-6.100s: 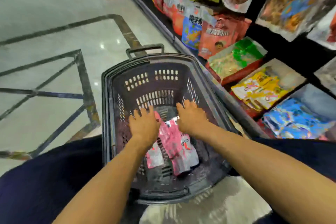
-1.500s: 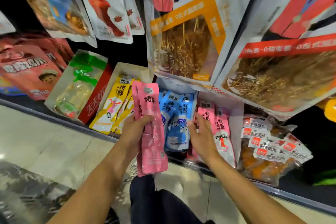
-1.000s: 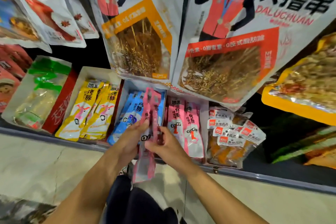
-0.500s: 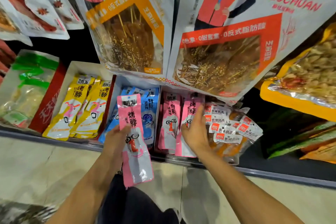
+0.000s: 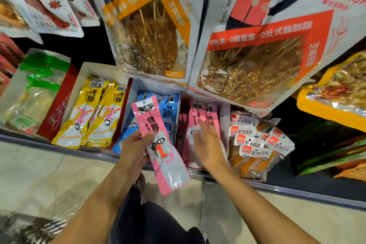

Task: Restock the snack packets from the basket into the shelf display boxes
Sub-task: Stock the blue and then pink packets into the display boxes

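Left hand (image 5: 132, 151) pinches a pink packet (image 5: 160, 145) in front of the blue box; right hand (image 5: 208, 145), fingers spread, rests on the pink box stack (image 5: 198, 117); slide packet in label-up beside those.

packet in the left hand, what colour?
Pink with a grey-white panel, black characters, seen in the head view: the packet held by the left hand.

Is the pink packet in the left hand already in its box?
Not yet. The long pink snack packet is pinched in the left hand, in front of the blue packets, outside the pink-packet display box.
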`<state>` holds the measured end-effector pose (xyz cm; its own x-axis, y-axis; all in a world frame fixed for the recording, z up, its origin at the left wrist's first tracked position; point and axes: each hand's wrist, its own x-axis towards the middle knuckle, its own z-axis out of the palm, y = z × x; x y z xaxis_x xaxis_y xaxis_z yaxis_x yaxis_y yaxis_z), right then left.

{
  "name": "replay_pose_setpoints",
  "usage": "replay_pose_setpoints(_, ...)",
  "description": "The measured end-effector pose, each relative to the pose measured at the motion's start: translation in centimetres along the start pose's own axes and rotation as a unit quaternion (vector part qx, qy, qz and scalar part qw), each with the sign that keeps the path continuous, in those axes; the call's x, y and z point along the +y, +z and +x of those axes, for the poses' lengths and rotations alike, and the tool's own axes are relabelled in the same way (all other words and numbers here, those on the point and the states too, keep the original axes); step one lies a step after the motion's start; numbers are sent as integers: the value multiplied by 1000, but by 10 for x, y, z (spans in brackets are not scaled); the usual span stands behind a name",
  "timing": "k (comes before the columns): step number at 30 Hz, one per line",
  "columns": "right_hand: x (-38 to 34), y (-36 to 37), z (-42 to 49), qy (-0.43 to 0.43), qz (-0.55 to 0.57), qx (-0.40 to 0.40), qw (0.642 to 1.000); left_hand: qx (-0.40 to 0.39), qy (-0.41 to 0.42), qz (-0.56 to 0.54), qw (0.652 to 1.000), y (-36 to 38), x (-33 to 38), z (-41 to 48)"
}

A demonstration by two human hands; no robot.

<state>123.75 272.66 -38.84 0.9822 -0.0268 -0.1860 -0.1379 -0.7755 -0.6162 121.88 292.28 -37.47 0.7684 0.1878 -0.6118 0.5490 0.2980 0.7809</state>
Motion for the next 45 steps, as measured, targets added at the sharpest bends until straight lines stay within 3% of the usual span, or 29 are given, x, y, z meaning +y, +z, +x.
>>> replay_pose_setpoints(2, -29, -8, -19, 11, 180, -102, 978, -15, 13, -1, 1000, 13, 5, 0)
replay_pose_setpoints(5, -31, -2, -29, -2, 298, -114, 948, -40, 34, 21, 998, 44, 15, -4)
replay_pose_setpoints(8, -18, -10, -32, 29, 264, -41, 963, -69, 47, 103, 991, 69, 22, -3)
replay_pose_setpoints(10, -4, -17, -26, 42, 202, 10, 978, -72, 84, 262, 959, 75, 24, 5)
replay_pose_setpoints(14, 23, -21, -9, 70, 63, 3, 996, -119, 192, 530, 818, 77, 16, 15)
replay_pose_setpoints(17, 37, -19, 2, 61, -41, -3, 997, -93, 262, 687, 672, 91, 0, 17)
replay_pose_setpoints(19, 41, -14, 11, 61, -126, 24, 990, -67, 302, 757, 575, 103, -8, 21)
replay_pose_setpoints(21, 40, -6, 20, 22, -218, 45, 975, -83, 331, 787, 515, 114, -17, 29)
replay_pose_setpoints(25, 42, 1, 26, -15, -276, -8, 961, -123, 264, 812, 505, 118, -38, 48)
replay_pose_setpoints(28, 50, 1, 28, 3, -305, -31, 952, -109, 220, 854, 458, 114, -48, 55)
replay_pose_setpoints(32, 52, 9, 32, 47, -288, -80, 953, -99, 215, 871, 431, 107, -59, 54)
replay_pose_setpoints(36, 51, 17, 29, 35, -254, -84, 963, -98, 250, 876, 401, 98, -59, 55)
replay_pose_setpoints(45, 66, 28, 35, 71, -249, -106, 960, -122, 183, 857, 465, 113, -65, 55)
